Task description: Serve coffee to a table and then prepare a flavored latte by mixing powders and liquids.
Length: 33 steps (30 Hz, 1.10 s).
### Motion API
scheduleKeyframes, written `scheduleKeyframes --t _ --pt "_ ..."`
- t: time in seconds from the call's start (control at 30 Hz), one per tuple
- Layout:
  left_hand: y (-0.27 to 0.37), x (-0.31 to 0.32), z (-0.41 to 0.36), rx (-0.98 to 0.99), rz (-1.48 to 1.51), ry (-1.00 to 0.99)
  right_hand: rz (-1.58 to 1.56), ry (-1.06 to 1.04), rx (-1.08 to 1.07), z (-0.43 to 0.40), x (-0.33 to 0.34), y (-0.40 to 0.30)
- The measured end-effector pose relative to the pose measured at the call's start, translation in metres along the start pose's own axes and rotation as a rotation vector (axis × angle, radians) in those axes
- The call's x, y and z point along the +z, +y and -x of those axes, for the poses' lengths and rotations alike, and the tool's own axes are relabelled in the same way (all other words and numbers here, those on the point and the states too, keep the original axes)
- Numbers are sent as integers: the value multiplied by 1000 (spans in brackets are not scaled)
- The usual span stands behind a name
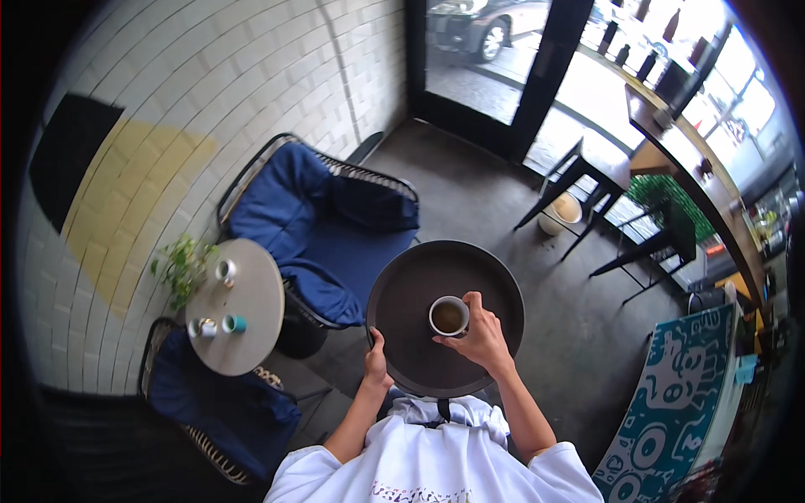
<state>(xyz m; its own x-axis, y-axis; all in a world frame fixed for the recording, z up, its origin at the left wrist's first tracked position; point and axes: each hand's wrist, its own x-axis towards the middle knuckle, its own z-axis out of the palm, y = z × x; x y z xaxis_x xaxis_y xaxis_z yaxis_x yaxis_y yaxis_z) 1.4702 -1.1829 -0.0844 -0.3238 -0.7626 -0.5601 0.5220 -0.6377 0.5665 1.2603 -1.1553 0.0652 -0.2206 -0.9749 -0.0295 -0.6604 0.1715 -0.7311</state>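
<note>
In front of my body is a round dark serving tray (409, 276). My left hand (377, 364) grips its left rim, thumb on top and the other fingers hidden beneath. A white cup (433, 317) with brownish liquid in it is at the middle of the tray. My right hand (483, 336) reaches over the tray's right side and holds the cup between thumb and fingers. Whether the cup's base touches the tray cannot be made out.
A round side table (255, 295) on the left bears several cups and a potted plant (182, 267). Blue cushioned chairs (371, 232) flank it. Bar stools (597, 166) stand along a wooden counter (685, 157). Ahead is a glass door (478, 75); a patterned teal counter front (666, 402) is at right.
</note>
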Motion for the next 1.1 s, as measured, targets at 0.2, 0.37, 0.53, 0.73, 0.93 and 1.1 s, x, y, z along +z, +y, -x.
scheduleKeyframes --t 0.2,0.37,0.53,0.73,0.93,1.1 --pt "-79 88 -45 -72 115 -126 -426 42 16 11 -75 123" --pt "-118 178 -79 -163 68 -78 -469 147 75 6 -125 196" --pt "-148 241 -121 -201 -3 -142 -744 227 166 -10 -169 238" --pt "-179 308 -177 -243 -77 -145 -719 258 233 -48 -204 313" --pt "-214 364 -244 -206 -155 -16 -659 289 313 -102 -231 379" --pt "-220 402 -300 -138 -184 128 -570 183 418 -151 -280 418"
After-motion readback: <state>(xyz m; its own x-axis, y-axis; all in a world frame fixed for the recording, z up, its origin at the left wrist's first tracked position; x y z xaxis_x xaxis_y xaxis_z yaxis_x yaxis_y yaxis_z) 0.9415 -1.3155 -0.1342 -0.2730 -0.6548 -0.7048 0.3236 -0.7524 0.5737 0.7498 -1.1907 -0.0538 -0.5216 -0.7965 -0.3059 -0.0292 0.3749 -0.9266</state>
